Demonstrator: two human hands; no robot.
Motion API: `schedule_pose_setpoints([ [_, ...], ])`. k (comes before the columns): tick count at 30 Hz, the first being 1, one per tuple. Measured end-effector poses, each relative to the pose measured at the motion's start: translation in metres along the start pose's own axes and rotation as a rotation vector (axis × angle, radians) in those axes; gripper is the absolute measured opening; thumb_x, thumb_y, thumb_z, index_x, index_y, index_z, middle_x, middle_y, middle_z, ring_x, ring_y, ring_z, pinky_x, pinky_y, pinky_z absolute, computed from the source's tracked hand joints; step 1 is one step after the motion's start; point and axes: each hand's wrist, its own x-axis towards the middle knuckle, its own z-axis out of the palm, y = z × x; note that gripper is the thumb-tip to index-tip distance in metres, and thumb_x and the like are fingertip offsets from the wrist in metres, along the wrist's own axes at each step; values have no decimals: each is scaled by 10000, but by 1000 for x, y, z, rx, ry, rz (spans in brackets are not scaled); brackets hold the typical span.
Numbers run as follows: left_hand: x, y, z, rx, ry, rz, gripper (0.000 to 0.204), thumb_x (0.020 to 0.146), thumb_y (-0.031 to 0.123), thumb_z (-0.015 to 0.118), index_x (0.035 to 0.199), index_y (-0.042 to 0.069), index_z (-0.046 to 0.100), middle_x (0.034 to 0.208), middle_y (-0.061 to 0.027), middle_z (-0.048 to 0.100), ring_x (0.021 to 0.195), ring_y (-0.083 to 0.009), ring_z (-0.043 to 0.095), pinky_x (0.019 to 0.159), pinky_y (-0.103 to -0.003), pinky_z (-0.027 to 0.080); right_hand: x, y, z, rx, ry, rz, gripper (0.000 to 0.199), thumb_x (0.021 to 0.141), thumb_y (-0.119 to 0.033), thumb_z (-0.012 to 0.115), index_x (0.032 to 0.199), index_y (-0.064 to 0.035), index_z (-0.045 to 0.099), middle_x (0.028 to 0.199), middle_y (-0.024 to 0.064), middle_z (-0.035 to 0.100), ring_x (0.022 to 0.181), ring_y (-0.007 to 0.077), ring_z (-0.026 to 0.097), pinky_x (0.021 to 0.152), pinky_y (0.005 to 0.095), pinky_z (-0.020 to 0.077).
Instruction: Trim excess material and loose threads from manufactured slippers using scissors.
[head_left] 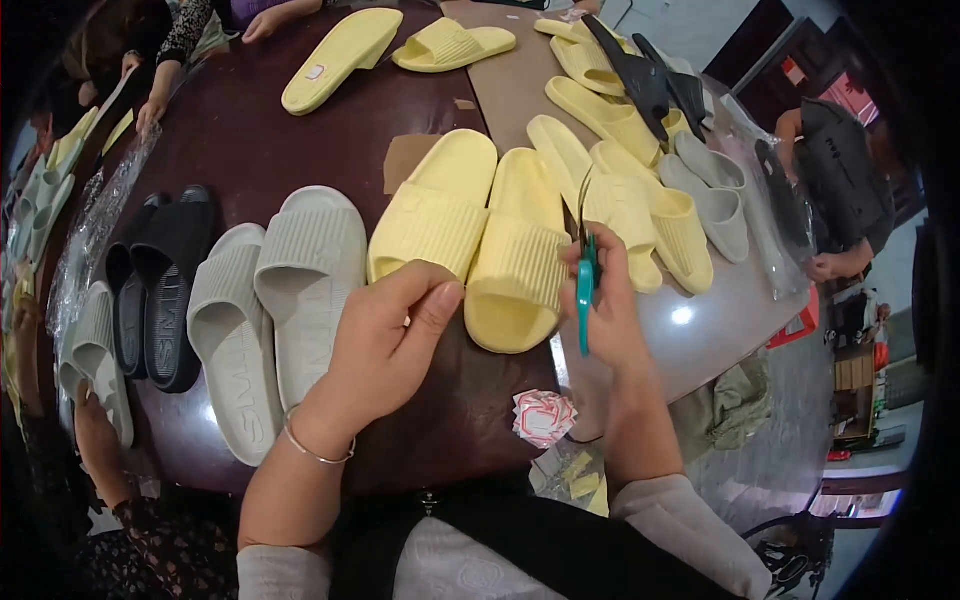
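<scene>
The yellow pair (500, 255) points away just beyond our pinched left hand (390, 330); our right hand (610, 305) grips scissors (584, 290) alongside.

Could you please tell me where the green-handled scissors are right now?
In the head view, the green-handled scissors are right of centre, held in the right hand, just to the right of a ribbed yellow slipper.

Near nine o'clock, large letters run along the insoles of the grey slippers (235, 350) (the plainest lettering here), and more along the black slippers (168, 300) farther out. At eleven o'clock a red-and-white label (316, 72) sits on a yellow slipper (352, 45); at five lies a pile of red-printed labels (545, 418), too small to read.
</scene>
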Motion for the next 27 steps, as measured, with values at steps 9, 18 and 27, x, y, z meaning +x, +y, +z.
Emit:
schedule_pose_setpoints([
  [9,-7,-17,3,104,190,112,178,920,153,551,848,-7,581,629,-115,535,532,-210,513,520,-299,408,-15,-28,-11,-608,-398,-474,606,600,-117,791,1152,-48,550,945,113,574,866,242,549,726,327,448],
  [18,-10,-8,2,177,237,149,148,923,117,538,851,-4,585,644,-41,534,574,-102,466,539,-243,383,-16,-15,-10,-734,-336,-475,555,594,-110,792,1110,-52,598,785,106,584,669,256,566,596,337,460],
  [27,-101,53,-44,-130,-211,-248,195,844,148,581,737,-11,612,593,-81,587,506,-151,548,488,-274,406,-16,12,-1,-446,79,-293,493,672,-84,764,1133,-58,593,883,130,616,767,273,613,659,343,499],
])
